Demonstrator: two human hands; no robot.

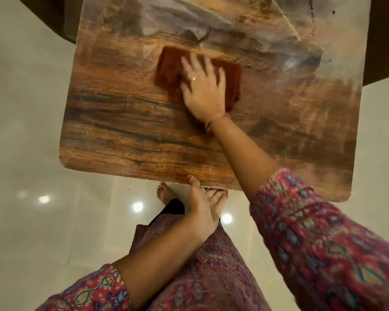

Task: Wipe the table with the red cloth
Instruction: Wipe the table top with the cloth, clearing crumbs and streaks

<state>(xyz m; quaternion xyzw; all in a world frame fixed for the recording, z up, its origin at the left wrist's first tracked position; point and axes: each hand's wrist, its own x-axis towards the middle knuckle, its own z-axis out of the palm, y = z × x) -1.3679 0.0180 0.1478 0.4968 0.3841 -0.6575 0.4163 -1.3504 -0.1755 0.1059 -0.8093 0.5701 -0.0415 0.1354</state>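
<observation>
A folded red cloth (171, 66) lies flat near the middle of the wood-grain table (121, 131). My right hand (203, 90) presses down on it with fingers spread and straight, covering its right half; the hand and cloth look motion-blurred. My left hand (203, 205) grips the table's near edge, thumb on top and fingers curled under the rim. Pale dusty smears cover the far and right parts of the tabletop.
The small square table stands on a glossy pale tiled floor (32, 153) with light reflections. My bare foot (164, 194) is just below the near edge. Dark furniture (384, 41) borders the table at the far left and right.
</observation>
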